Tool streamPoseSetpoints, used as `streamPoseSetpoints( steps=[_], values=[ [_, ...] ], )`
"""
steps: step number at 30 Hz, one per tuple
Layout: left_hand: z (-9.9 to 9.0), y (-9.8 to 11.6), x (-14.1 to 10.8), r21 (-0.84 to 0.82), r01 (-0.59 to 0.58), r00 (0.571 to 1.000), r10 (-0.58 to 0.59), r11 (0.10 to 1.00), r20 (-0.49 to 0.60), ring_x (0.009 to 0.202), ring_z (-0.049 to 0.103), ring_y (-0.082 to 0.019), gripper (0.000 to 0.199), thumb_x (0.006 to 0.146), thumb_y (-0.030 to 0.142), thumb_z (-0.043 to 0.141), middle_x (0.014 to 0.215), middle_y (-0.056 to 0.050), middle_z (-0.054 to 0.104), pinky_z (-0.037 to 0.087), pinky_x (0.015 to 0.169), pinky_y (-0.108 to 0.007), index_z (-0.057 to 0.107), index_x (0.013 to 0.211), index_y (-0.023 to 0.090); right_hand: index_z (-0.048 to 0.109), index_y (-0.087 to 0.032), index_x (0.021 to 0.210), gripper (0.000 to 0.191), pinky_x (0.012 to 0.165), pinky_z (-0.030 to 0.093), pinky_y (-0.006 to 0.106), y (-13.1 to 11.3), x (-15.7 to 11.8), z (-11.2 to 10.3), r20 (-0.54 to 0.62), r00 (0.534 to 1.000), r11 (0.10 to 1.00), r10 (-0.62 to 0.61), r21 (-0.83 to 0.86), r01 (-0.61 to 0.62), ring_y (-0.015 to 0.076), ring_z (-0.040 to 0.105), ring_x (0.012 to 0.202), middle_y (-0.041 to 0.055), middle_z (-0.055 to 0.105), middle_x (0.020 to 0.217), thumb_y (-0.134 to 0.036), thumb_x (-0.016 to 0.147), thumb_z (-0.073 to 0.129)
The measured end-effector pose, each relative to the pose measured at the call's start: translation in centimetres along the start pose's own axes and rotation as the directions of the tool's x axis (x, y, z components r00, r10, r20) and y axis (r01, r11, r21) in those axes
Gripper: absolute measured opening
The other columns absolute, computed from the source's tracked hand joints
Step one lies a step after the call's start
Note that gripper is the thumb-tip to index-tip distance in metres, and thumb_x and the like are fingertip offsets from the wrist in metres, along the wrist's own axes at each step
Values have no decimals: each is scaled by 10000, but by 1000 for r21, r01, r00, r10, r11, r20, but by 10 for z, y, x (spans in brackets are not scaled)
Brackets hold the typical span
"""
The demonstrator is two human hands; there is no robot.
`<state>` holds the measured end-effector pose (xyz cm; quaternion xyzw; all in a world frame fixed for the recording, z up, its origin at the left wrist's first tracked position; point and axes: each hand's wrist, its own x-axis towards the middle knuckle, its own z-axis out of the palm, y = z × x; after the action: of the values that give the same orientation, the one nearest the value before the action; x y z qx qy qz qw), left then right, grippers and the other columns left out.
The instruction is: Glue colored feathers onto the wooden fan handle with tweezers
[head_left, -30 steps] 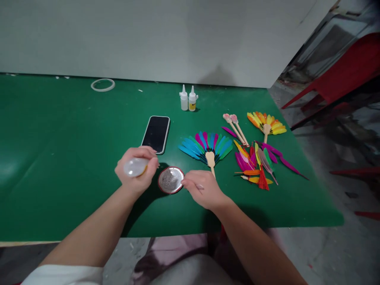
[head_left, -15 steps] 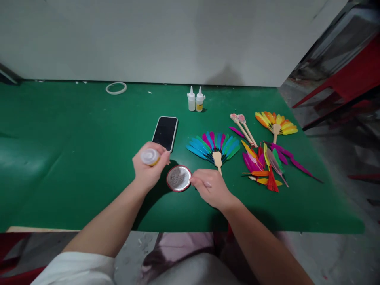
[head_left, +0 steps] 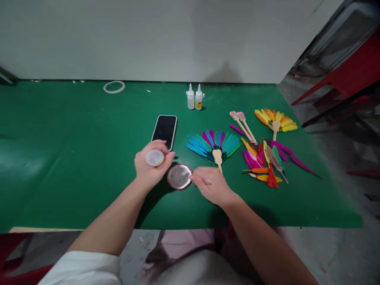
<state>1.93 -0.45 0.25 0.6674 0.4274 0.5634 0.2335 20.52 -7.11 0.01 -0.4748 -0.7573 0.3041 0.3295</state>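
Observation:
My left hand (head_left: 152, 166) is wrapped round a small white bottle (head_left: 154, 158), whose round base faces up. Just right of it, a round shallow dish (head_left: 179, 176) with a red rim and a shiny, marked surface lies on the green table (head_left: 97, 166). At the dish's right edge, my right hand (head_left: 212, 185) is closed round something thin and pale (head_left: 207, 182), mostly hidden by the fingers. Behind the left hand lies a phone (head_left: 165, 130). A blue, green and magenta feather fan (head_left: 214, 145) rests beyond my right hand.
Two white dropper bottles (head_left: 194, 99) stand near the wall. Farther right are two sticks with pink tips (head_left: 242, 124), a yellow-orange fan (head_left: 276, 123) and loose feathers (head_left: 263, 160). A white ring (head_left: 114, 87) lies at the back left, and a red chair (head_left: 347, 75) stands beyond the table.
My left hand has moved slightly right, toward the dish, and the bottle's base now faces the camera more squarely. The right hand has barely moved. The whole view has shifted a little.

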Motion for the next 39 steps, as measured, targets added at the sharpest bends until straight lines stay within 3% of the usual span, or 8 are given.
streamPoseSetpoints(
  steps=[5, 10, 15, 21, 28, 31, 35, 39],
  values=[
    [5, -1, 7, -257, 111, 994, -102, 960, 46, 424, 507, -91, 155, 766, 299, 620, 445, 83, 506, 510, 835, -383, 532, 682, 202, 487, -184, 571, 467, 552, 302, 242, 1, 0, 0, -24, 1000, 1000, -11, 5, 11, 108, 463, 554, 5, 494, 553, -414, 942, 322],
    [4, -3, 16, -447, 257, 967, -224, 857, 125, 524, 574, -128, 313, 760, 469, 584, 451, 39, 527, 494, 860, -395, 527, 609, 201, 498, -183, 569, 483, 573, 334, 248, 2, -1, -1, -37, 999, 999, 2, 35, 0, 117, 513, 582, 26, 549, 574, -421, 946, 312],
    [0, 4, 22, -482, 322, 942, -325, 815, 79, 607, 596, -149, 469, 761, 616, 480, 468, -7, 538, 508, 838, -375, 559, 558, 201, 509, -181, 570, 491, 576, 342, 249, 3, -1, 0, -39, 999, 999, 6, 46, -4, 114, 516, 582, 25, 556, 575, -428, 947, 313],
    [-1, 6, 20, -495, 334, 941, -318, 802, 118, 592, 604, -150, 411, 758, 537, 514, 475, -14, 562, 510, 854, -378, 638, 585, 186, 515, -179, 575, 510, 576, 348, 257, 4, -2, -1, -49, 999, 999, -16, 39, 18, 118, 514, 573, 30, 554, 571, -453, 948, 299],
    [2, 5, 18, -583, 428, 898, -395, 690, 192, 534, 571, -96, 177, 626, 239, 727, 478, 69, 539, 522, 833, -359, 576, 704, 191, 520, -189, 567, 503, 564, 348, 260, 4, -2, -2, -87, 995, 998, -42, 40, 46, 117, 478, 552, 19, 525, 556, -428, 951, 300],
    [2, 8, 18, -622, 440, 896, -367, 647, 252, 442, 453, -64, 231, 668, 328, 718, 449, 102, 431, 527, 780, -345, 569, 795, 207, 524, -190, 568, 500, 563, 349, 261, 5, -3, -1, -98, 994, 998, -44, 41, 48, 119, 474, 551, 19, 522, 554, -421, 951, 300],
    [0, 14, 20, -664, 516, 856, -355, 542, 376, 613, 559, -130, 446, 734, 515, 574, 637, 26, 527, 529, 778, -392, 580, 1038, 190, 530, -187, 575, 493, 558, 346, 261, 6, -3, -1, -102, 994, 998, -39, 40, 44, 118, 477, 544, 23, 529, 561, -413, 950, 305],
    [0, 15, 20, -666, 586, 810, -374, 463, 453, 722, 607, -145, 436, 766, 434, 576, 769, -5, 560, 527, 823, -395, 575, 1118, 177, 544, -188, 590, 474, 555, 347, 259, 7, -4, -1, -107, 994, 999, -29, 31, 33, 119, 481, 544, 19, 532, 565, -405, 947, 318]
  ],
)
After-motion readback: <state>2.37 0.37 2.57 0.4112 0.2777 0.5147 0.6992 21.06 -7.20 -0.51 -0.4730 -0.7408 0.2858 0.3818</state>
